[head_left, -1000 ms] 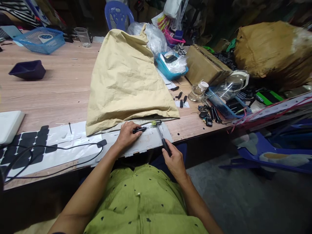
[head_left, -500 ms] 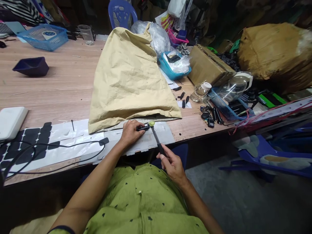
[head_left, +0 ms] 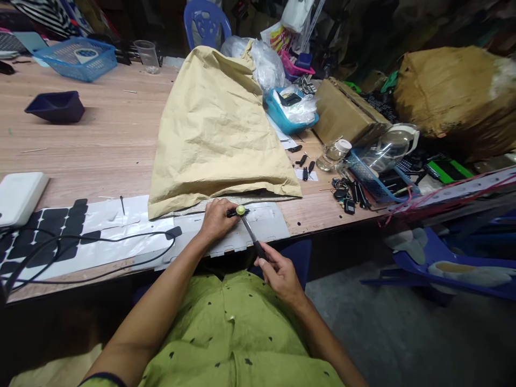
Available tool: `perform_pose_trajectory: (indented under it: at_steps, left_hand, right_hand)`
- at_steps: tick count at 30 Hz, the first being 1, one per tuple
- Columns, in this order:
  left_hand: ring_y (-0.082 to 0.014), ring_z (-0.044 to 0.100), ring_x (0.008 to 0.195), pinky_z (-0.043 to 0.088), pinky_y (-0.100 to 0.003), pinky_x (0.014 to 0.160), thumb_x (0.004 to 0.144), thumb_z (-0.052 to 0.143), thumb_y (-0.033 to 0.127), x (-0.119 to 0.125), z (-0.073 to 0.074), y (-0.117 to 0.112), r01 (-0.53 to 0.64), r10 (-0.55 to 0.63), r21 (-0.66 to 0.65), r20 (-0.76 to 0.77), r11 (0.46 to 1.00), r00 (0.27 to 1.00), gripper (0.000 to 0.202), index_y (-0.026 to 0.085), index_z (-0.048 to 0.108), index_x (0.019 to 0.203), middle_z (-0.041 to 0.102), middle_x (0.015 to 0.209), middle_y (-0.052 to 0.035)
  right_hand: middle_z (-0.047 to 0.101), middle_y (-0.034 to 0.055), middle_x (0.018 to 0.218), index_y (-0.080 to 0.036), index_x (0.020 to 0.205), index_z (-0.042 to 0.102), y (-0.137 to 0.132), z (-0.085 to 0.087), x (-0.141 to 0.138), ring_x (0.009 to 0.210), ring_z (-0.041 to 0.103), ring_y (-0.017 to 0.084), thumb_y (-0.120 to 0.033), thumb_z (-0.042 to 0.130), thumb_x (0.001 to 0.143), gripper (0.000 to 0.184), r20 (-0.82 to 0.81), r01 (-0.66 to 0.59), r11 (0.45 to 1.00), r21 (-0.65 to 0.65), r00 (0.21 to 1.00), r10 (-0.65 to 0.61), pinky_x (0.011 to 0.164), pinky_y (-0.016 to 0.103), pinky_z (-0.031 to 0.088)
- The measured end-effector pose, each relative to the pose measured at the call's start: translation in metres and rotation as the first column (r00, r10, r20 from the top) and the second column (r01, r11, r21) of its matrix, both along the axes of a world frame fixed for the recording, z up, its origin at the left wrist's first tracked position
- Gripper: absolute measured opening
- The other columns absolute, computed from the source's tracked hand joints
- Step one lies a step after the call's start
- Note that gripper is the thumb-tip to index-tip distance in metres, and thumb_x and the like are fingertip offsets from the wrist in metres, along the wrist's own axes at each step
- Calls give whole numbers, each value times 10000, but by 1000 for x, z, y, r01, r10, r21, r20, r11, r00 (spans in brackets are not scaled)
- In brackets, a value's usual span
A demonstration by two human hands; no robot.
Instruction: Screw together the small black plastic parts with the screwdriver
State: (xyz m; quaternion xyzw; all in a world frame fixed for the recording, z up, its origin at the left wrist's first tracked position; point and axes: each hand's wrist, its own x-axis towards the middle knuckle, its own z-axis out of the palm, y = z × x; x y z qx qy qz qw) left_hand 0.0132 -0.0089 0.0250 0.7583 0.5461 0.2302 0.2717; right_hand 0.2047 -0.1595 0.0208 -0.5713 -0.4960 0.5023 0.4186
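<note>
My right hand [head_left: 281, 273] is closed around the black grip of a small hammer [head_left: 250, 231] with a metal shaft and a round yellow-green head. The hammer head is over a small black part [head_left: 231, 213], whose exact kind I cannot make out. My left hand [head_left: 217, 219] pins that part with its fingertips on a flat white-grey board [head_left: 266, 220] at the table's front edge. Whether the head touches the part cannot be told. Behind my hands lies a large beige sack [head_left: 217, 129], its opening towards me.
To the left are a sheet of black stickers [head_left: 60, 231], a black cable [head_left: 121, 236] and a white box [head_left: 20, 196]. Small black parts [head_left: 305, 173], a clear jar [head_left: 332, 154], a blue basket [head_left: 373, 180] and a cardboard box [head_left: 346, 110] stand to the right.
The hammer head has moved left and slightly down, to over the black part beside my left fingers. My right hand has shifted slightly left with it; my left hand stays on the part.
</note>
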Motion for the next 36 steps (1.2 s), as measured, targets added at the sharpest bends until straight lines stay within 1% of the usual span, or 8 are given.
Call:
perform_pose_trajectory:
  at_steps: [4,8,11,17,22,29,33,36]
  left_hand:
    - [-257,573,985,418,-412,933,798,699,276,0,-1,-1,8,-8,0,15,1000,1000,217,288,784,997,718,937,-22]
    - [-258,567,956,421,-413,911,798,680,282,0,0,-2,4,-4,4,-9,1000,1000,237,286,786,1010,700,884,-24]
    - [-258,560,952,422,-414,911,800,668,283,0,2,-3,12,-11,6,-14,1000,1000,236,287,786,1004,694,878,-26]
    - [-266,534,979,413,-431,932,794,684,274,-5,4,-4,60,-59,2,-26,998,998,223,281,785,992,692,925,-34]
    - [-269,522,1026,403,-457,989,790,703,281,-13,10,-18,157,-157,-20,-2,987,988,196,285,779,972,685,977,-32]
    - [-345,448,1348,340,-537,1137,746,768,194,-22,9,-62,464,-463,18,-50,886,885,206,283,784,931,572,1446,-61]
    - [-405,376,1427,307,-616,1159,731,801,180,-20,4,-76,487,-477,48,-139,872,868,213,265,784,926,472,1570,-83]
    - [-400,397,1416,333,-607,1152,737,824,261,-19,6,-74,471,-465,51,-95,881,880,209,278,782,941,492,1555,-81]
  right_hand:
    - [741,49,867,-208,1340,678,2,-7,5,501,509,84,-447,646,875,524,42,101,995,24,994,-102,438,210,443]
    - [765,85,978,-192,1316,694,6,-16,14,721,673,164,-429,636,874,504,209,219,969,119,948,-240,636,276,575]
    - [766,108,1087,-187,1260,726,10,-21,18,860,702,205,-400,651,850,468,319,257,945,202,895,-311,780,326,596]
    - [780,84,1045,-186,1293,699,12,-23,16,754,693,177,-389,626,852,490,356,233,962,139,895,-269,723,293,584]
    - [764,110,1155,-188,1313,679,11,-26,12,912,723,227,-406,622,853,512,353,255,956,144,890,-291,854,349,592]
    - [759,101,1188,-205,1320,672,9,-28,13,1013,727,243,-396,621,868,493,341,247,955,167,894,-291,952,378,573]
    - [765,101,1180,-201,1321,676,9,-27,14,968,733,233,-393,629,870,492,348,233,958,167,895,-279,913,357,586]
    - [763,99,1191,-207,1328,673,10,-27,15,965,734,234,-388,629,871,493,353,221,961,164,897,-267,917,364,588]
